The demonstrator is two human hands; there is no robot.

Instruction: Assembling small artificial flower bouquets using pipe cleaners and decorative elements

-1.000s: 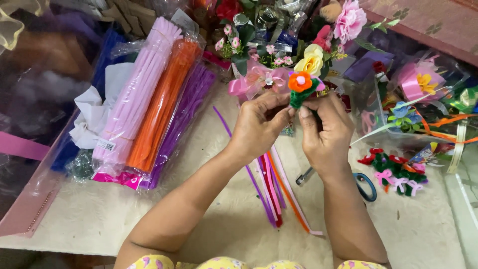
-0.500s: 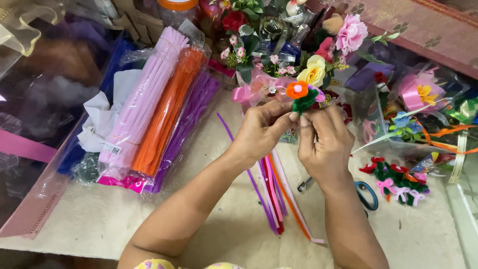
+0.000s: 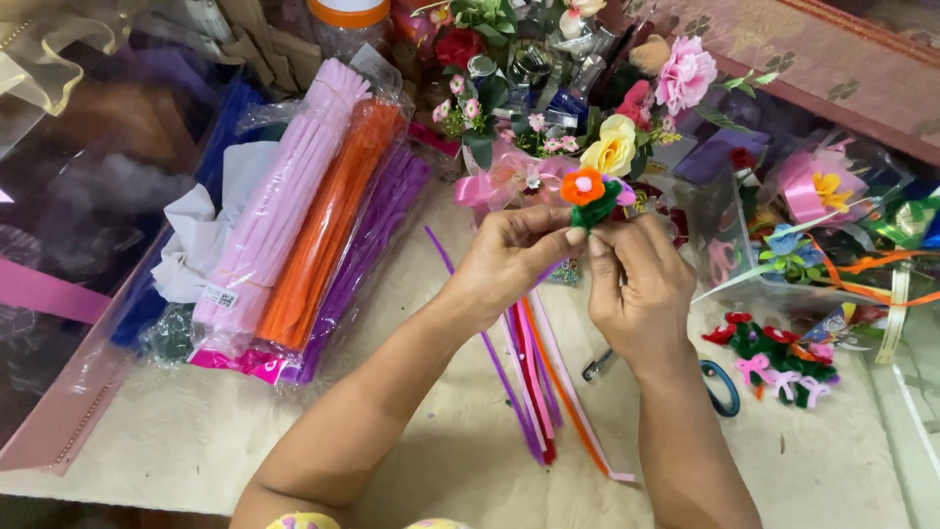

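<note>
Both hands meet above the middle of the cream work surface (image 3: 196, 441). My left hand (image 3: 509, 257) and my right hand (image 3: 636, 279) pinch the green stem of a small pipe-cleaner flower (image 3: 586, 191) with an orange bloom and pink centre. Fingertips of both hands close on the green wrapping just under the bloom. Beneath the hands lie several loose pipe cleaners (image 3: 534, 392) in purple, pink, red and orange.
Bagged pipe-cleaner bundles, pink (image 3: 279, 206), orange (image 3: 333, 220) and purple (image 3: 367, 255), lie at the left. Artificial flowers (image 3: 617, 142) and ribbons crowd the back and right. Small finished pipe-cleaner flowers (image 3: 774, 358) and blue-handled scissors (image 3: 720, 387) lie at the right.
The hands and the orange flower stay together with small finger shifts on the stem; the view has drifted slightly.
</note>
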